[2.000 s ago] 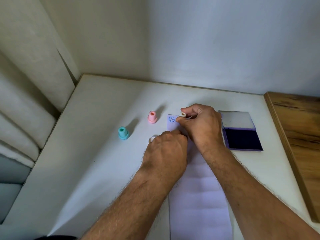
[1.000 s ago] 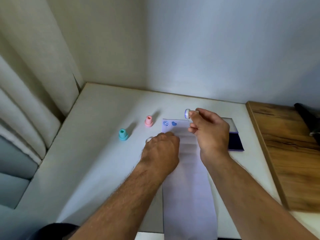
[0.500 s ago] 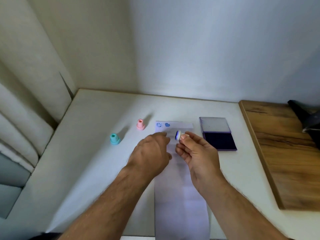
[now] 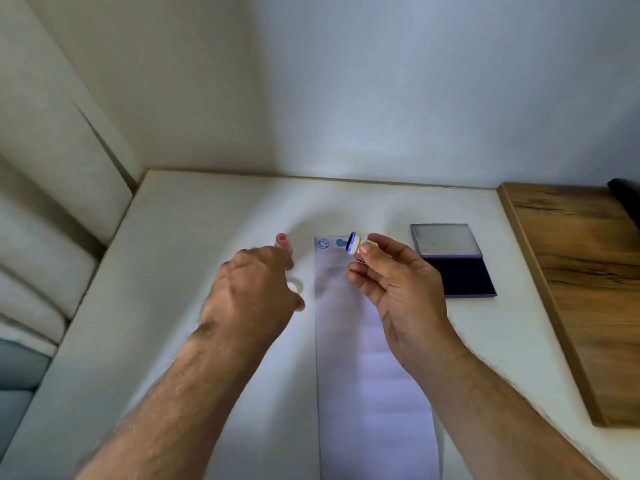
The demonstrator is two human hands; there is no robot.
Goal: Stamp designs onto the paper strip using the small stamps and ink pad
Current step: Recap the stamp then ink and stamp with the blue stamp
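A long pale paper strip (image 4: 367, 375) lies on the white table (image 4: 180, 271), with a blue smiley print (image 4: 323, 243) and a blue heart print (image 4: 341, 242) at its far end. My right hand (image 4: 398, 285) pinches a small white stamp (image 4: 354, 242) above that end, its inked face turned left. My left hand (image 4: 252, 289) hovers left of the strip, fingers loosely bent and blurred. A small white cap (image 4: 296, 285) lies at its fingertips; contact is unclear. A pink stamp (image 4: 283, 240) stands just beyond that hand. The open ink pad (image 4: 457, 275) sits right of the strip.
A wooden board (image 4: 571, 289) borders the table on the right, with a dark object (image 4: 627, 199) at its far end. Pale cushions (image 4: 41, 254) line the left side. The wall stands right behind the table.
My left hand has come off the strip and moved left to the white cap, now hiding the teal stamp. My right hand has lifted the white stamp off the paper, leaving a heart print.
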